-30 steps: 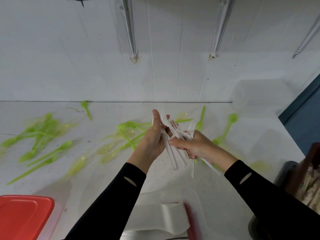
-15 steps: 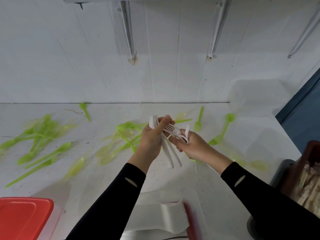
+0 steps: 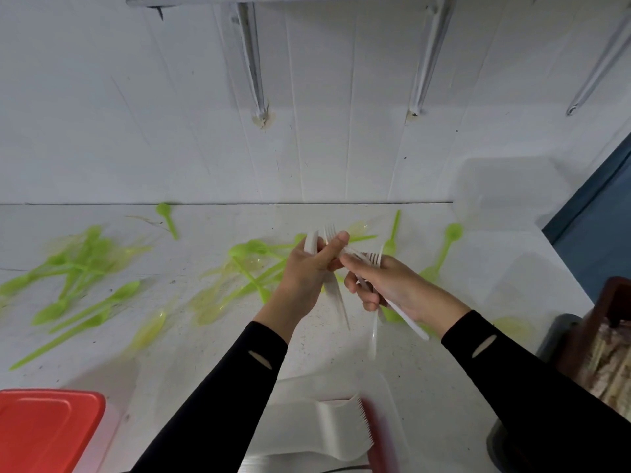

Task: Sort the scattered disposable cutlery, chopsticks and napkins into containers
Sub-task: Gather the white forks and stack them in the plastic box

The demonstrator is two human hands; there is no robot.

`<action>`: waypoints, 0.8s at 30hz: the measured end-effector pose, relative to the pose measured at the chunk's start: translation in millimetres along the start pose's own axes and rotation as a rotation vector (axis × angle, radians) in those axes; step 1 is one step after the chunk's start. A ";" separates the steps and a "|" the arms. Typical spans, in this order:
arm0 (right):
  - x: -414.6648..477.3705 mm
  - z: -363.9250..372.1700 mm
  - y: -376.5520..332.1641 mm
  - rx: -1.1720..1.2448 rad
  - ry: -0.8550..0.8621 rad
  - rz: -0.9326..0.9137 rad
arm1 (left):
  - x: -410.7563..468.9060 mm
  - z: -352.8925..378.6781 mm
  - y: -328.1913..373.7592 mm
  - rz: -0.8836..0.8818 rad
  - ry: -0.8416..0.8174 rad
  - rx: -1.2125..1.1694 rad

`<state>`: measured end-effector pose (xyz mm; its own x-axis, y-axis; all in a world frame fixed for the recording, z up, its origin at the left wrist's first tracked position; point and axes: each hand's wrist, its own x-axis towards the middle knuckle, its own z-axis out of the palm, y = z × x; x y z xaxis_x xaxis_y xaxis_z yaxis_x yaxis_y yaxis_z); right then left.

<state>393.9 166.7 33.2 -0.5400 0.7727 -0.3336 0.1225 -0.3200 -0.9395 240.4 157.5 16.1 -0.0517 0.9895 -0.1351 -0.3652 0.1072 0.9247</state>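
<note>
Your hands have pulled a little apart since a moment ago. Your left hand (image 3: 304, 271) grips a bunch of white forks (image 3: 336, 298) in the middle of the frame. Your right hand (image 3: 392, 288) grips more of them just beside it. Green spoons (image 3: 85, 268) lie to the left. Bare table (image 3: 324, 356) shows below your hands, down to the white tub (image 3: 324, 425) at the bottom edge.

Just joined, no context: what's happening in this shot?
A person is collecting white forks above the table. The left hand grips a bunch of them and the right hand holds a few more, with the two hands close together. Many green spoons lie scattered on the table, not yet sorted. A red lid sits at the near left.
</note>
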 end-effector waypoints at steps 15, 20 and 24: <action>10.0 -15.5 5.9 0.118 0.421 -0.043 | 3.1 -3.1 3.5 0.007 0.425 -0.156; 14.2 -14.9 12.0 -0.068 0.510 -0.051 | 3.1 -4.2 2.8 0.014 0.433 -0.182; 14.7 -14.3 10.1 -0.196 0.465 0.024 | 3.2 -2.5 1.8 -0.038 0.433 -0.217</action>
<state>399.1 182.7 17.7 -0.1121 0.9431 -0.3129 0.3087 -0.2662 -0.9131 237.2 160.6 16.4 -0.4002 0.8487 -0.3457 -0.5573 0.0741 0.8270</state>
